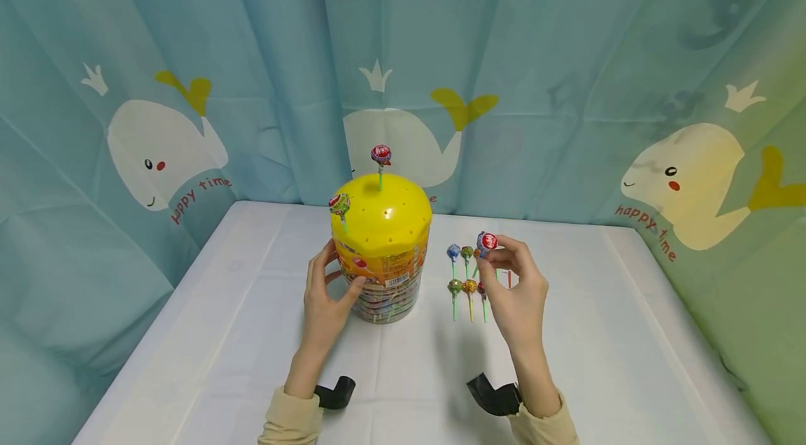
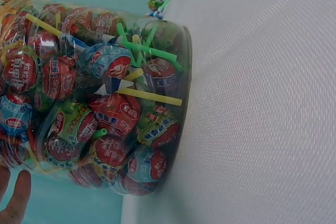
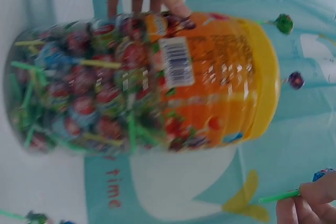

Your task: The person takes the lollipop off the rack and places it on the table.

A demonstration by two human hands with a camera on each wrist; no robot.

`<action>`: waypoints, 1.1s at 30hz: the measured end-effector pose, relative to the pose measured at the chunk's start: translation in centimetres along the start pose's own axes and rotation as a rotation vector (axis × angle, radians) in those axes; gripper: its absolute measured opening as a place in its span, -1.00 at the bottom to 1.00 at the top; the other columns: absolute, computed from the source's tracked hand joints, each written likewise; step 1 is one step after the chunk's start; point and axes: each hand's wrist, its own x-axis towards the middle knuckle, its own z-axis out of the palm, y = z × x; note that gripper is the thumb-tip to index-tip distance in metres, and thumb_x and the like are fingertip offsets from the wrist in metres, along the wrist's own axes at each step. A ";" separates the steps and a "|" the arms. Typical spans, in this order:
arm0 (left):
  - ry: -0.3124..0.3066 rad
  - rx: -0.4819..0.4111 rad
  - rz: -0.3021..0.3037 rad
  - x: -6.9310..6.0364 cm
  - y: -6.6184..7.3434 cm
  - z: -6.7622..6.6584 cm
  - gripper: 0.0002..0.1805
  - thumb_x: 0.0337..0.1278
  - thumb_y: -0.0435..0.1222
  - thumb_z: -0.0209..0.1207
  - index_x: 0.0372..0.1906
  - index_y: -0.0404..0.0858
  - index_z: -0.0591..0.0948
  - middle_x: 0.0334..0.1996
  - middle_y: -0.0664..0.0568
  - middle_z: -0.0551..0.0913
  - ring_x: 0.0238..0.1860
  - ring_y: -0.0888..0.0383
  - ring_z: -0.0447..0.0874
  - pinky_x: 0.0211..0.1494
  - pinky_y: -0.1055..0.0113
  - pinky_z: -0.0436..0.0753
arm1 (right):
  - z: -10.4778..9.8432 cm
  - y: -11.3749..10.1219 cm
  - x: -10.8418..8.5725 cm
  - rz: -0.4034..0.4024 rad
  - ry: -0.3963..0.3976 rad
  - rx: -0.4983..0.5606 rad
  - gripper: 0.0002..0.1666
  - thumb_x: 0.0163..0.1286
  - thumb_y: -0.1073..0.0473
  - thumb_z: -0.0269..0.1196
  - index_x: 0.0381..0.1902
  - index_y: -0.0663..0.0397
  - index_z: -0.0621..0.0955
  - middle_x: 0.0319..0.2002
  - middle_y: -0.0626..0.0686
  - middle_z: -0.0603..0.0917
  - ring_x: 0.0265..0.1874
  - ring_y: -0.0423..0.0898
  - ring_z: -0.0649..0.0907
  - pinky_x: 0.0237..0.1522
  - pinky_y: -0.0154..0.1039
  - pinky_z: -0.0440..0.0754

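Observation:
A clear plastic jar (image 1: 390, 301) packed with wrapped lollipops stands upright on the white table, topped by a yellow lid (image 1: 393, 217) with small holes. Two lollipops stick up from the lid: a red-and-purple one (image 1: 380, 153) at the back and a green-and-red one (image 1: 339, 204) at the left. My left hand (image 1: 324, 308) grips the jar's left side, thumb in front near its orange label (image 3: 210, 77). To the right of the jar, my right hand (image 1: 519, 294) pinches a blue-and-red lollipop (image 1: 487, 242); in the right wrist view its green stick (image 3: 281, 196) points toward the lid side.
Several loose lollipops (image 1: 469, 287) lie in two rows on the white table (image 1: 252, 305), right of the jar and partly hidden by my right hand. A blue curtain (image 1: 271, 67) with whale prints hangs behind the table.

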 end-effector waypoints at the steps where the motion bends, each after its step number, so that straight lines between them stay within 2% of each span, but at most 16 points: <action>1: 0.001 -0.001 0.000 0.0 0.0 0.0 -0.17 -0.08 -0.56 0.28 0.38 -0.45 0.23 0.18 -0.38 0.37 0.21 -0.06 0.33 0.09 -0.03 0.53 | -0.2 0.3 -0.2 0.011 0.004 -0.007 -0.61 0.17 0.50 0.26 -0.03 0.19 0.60 -0.39 0.04 0.65 -0.35 -0.41 0.57 0.01 -0.28 0.39; 7: 0.001 -0.005 -0.006 0.1 0.1 0.0 -0.17 -0.07 -0.55 0.28 0.38 -0.45 0.22 0.19 -0.38 0.36 0.20 -0.04 0.33 0.09 -0.04 0.53 | -1.2 2.1 -0.8 0.073 0.011 -0.064 -0.63 0.18 0.44 0.29 -0.02 0.17 0.61 -0.37 0.17 0.67 -0.38 -0.45 0.55 -0.07 -0.33 0.37; 13: 0.009 -0.003 0.012 0.0 0.1 0.0 -0.17 -0.09 -0.56 0.29 0.38 -0.46 0.23 0.17 -0.39 0.37 0.19 -0.04 0.33 0.07 -0.03 0.54 | -2.0 3.6 -0.4 0.118 0.018 -0.120 -0.64 0.18 0.41 0.32 -0.03 0.19 0.61 -0.36 0.13 0.68 -0.39 -0.48 0.54 -0.14 -0.46 0.41; 21: 0.007 -0.006 0.014 0.0 -0.1 0.0 -0.17 -0.09 -0.57 0.28 0.38 -0.45 0.23 0.18 -0.38 0.36 0.20 -0.03 0.33 0.08 0.00 0.54 | -2.5 6.2 0.1 0.230 -0.028 -0.224 -0.60 0.18 0.44 0.29 0.02 0.25 0.58 -0.32 0.25 0.71 -0.45 -0.51 0.50 -0.26 -0.63 0.43; 28: 0.005 -0.002 0.012 0.0 -0.1 0.0 -0.17 -0.10 -0.56 0.29 0.38 -0.45 0.23 0.18 -0.38 0.37 0.20 -0.03 0.33 0.08 -0.03 0.54 | -2.9 8.5 0.3 0.417 -0.116 -0.269 -0.61 0.24 0.34 0.28 0.05 0.20 0.56 -0.29 0.25 0.71 -0.51 -0.43 0.53 -0.45 -0.50 0.49; 33: 0.006 -0.002 0.019 0.0 -0.1 0.0 -0.17 -0.10 -0.57 0.29 0.37 -0.46 0.24 0.18 -0.38 0.37 0.19 -0.04 0.34 0.07 0.01 0.55 | -3.0 10.0 0.3 0.493 -0.156 -0.308 -0.63 0.26 0.29 0.27 0.04 0.21 0.55 -0.32 0.20 0.73 -0.54 -0.41 0.54 -0.43 -0.43 0.47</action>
